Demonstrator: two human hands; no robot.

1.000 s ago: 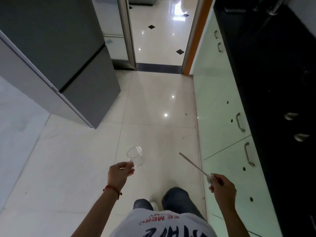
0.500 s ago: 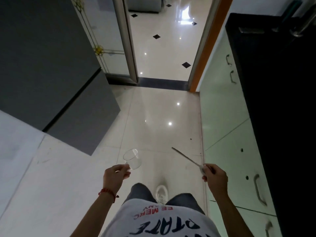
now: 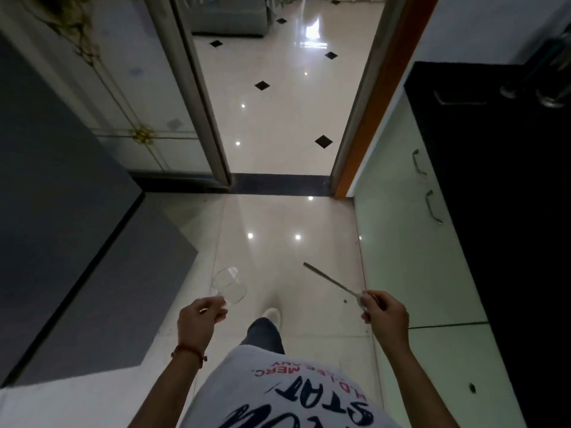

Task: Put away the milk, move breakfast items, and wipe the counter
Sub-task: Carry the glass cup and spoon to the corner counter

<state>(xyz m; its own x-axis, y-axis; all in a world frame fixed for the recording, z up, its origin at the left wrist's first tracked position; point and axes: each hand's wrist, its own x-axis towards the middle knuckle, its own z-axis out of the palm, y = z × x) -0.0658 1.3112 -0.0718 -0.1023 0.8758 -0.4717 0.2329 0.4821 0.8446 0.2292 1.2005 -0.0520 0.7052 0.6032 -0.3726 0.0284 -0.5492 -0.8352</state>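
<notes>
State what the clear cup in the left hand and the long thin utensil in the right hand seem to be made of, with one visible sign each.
Clear cup: probably glass, possibly clear plastic; the floor shows through it and its rim glints.
Long thin utensil: likely polished metal; slim, grey, with a pale sheen along it.

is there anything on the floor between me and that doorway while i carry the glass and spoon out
Nothing visible does. The left hand holds the glass, the right hand holds the spoon, and the floor ahead is bare up to the open doorway.
</notes>
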